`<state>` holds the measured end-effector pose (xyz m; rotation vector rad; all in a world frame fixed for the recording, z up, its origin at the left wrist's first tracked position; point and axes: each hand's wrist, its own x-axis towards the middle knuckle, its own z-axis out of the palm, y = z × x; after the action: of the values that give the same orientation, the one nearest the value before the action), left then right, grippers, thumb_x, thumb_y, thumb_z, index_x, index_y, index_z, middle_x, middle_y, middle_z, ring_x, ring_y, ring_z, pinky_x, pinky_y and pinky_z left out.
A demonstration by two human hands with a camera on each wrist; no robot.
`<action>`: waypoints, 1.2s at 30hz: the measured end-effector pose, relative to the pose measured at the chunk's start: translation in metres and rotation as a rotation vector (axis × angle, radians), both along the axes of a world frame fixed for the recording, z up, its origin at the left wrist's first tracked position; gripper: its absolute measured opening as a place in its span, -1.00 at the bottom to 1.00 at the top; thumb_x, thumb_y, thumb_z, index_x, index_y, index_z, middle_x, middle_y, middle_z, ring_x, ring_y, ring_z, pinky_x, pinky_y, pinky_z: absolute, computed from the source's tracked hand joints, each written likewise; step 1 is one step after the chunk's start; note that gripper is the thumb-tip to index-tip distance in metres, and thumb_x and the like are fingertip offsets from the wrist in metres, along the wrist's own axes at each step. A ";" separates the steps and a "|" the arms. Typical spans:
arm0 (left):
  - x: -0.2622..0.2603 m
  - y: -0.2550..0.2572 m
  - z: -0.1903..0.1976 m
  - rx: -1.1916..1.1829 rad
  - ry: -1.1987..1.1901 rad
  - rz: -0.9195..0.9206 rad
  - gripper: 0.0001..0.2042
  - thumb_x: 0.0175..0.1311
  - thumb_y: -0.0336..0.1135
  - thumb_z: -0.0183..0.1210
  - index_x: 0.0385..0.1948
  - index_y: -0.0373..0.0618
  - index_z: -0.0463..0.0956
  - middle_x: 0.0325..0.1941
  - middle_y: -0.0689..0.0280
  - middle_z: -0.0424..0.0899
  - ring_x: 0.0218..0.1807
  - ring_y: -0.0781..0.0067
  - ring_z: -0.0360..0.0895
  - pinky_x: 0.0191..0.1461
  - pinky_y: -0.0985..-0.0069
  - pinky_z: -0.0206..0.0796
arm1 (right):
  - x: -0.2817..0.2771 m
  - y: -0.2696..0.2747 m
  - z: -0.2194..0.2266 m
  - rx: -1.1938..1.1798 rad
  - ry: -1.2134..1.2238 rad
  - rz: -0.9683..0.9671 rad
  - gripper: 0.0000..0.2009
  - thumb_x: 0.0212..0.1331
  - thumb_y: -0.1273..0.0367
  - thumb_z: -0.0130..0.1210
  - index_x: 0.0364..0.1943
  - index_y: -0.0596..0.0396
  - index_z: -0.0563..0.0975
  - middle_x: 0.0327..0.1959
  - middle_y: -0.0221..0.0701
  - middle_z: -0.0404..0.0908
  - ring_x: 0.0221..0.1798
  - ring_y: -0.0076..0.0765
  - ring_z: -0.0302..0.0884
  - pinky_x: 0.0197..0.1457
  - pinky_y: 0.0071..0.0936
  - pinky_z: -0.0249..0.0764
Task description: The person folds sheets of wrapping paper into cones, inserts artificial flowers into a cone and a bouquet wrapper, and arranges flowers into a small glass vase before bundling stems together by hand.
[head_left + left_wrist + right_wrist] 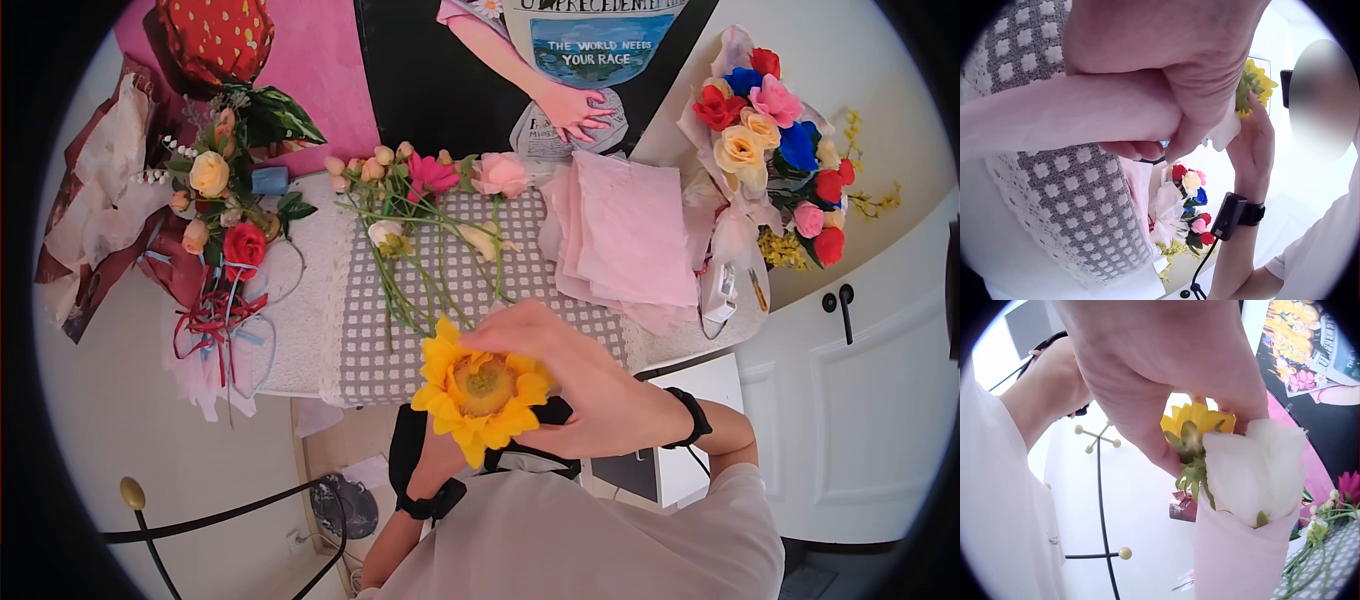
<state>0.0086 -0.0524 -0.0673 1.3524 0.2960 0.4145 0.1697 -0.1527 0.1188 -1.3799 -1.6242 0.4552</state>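
A yellow sunflower [482, 388] faces up in front of the person's chest. My right hand [580, 375] curves around its head, with the thumb on one side and fingers on the other. Beneath it, mostly hidden in the head view, my left hand [1166, 50] grips a rolled pale pink paper wrap [1072, 115]. In the right wrist view a white flower [1254, 472] pokes out of the top of the wrap [1241, 556]. The sunflower [1194, 422] sits right beside this white bloom, its green sepals along the paper's edge.
Loose stemmed flowers [435, 180] lie on the grey checked cloth [370, 370]. Right of them is a stack of pink paper sheets [630, 230]. Wrapped bouquets stand at the right [755, 140] and left [215, 180], near red ribbon [220, 310]. A black rack [230, 515] stands at lower left.
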 end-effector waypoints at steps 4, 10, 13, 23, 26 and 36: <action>0.001 -0.001 0.004 0.113 0.043 -0.009 -0.41 0.25 -0.37 0.46 0.31 -0.14 0.43 0.31 0.22 0.60 0.32 0.34 0.58 0.37 0.34 0.45 | -0.005 -0.001 -0.005 -0.033 -0.077 -0.001 -0.21 -0.03 0.54 0.51 0.38 0.05 0.40 0.24 -0.16 0.45 0.25 0.04 0.48 0.27 -0.19 0.47; -0.002 0.009 0.019 0.117 0.046 -0.033 -0.57 0.22 -0.39 0.48 0.12 -0.25 0.61 0.08 0.24 0.78 0.12 0.46 0.71 0.25 0.46 0.50 | -0.003 -0.003 0.000 0.113 -0.037 -0.059 -0.23 -0.07 0.58 0.46 0.34 0.06 0.41 0.23 -0.12 0.41 0.27 0.03 0.46 0.29 -0.22 0.44; -0.003 0.007 0.016 0.114 0.022 0.035 -0.55 0.21 -0.42 0.47 0.14 -0.28 0.59 0.09 0.23 0.77 0.11 0.52 0.69 0.23 0.47 0.50 | -0.002 -0.005 -0.008 0.199 0.053 -0.159 -0.26 -0.04 0.54 0.51 0.31 0.06 0.42 0.26 -0.11 0.40 0.28 -0.05 0.46 0.30 -0.24 0.44; -0.028 0.014 -0.006 0.202 0.124 0.006 -0.46 0.16 -0.40 0.50 0.21 -0.27 0.56 -0.04 0.16 0.80 -0.02 0.44 0.74 0.15 0.44 0.52 | 0.032 0.010 0.038 0.516 0.425 -0.498 -0.53 0.42 0.57 0.14 0.37 0.17 0.35 0.36 -0.28 0.48 0.38 -0.34 0.47 0.52 -0.33 0.35; -0.044 0.016 -0.005 0.233 0.117 0.064 -0.58 0.13 -0.44 0.48 0.01 -0.32 0.56 -0.15 0.05 0.78 -0.12 0.14 0.80 0.02 0.37 0.56 | 0.096 0.006 0.042 0.624 0.463 -0.587 -0.53 0.43 0.56 0.16 0.38 0.18 0.36 0.36 -0.30 0.49 0.38 -0.37 0.49 0.51 -0.39 0.36; -0.072 0.044 0.035 0.312 -0.016 0.276 -0.44 0.01 -0.35 0.61 0.08 -0.24 0.59 -0.08 0.20 0.78 -0.08 0.41 0.76 0.05 0.47 0.55 | 0.159 0.132 -0.030 -0.063 0.218 -0.473 -0.40 0.20 0.53 0.39 0.33 0.17 0.40 0.16 -0.32 0.63 0.20 -0.40 0.59 0.31 -0.44 0.48</action>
<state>-0.0635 -0.0083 -0.0322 1.6180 0.4195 0.7242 0.3291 -0.0210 0.0887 -1.6400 -1.0714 0.3600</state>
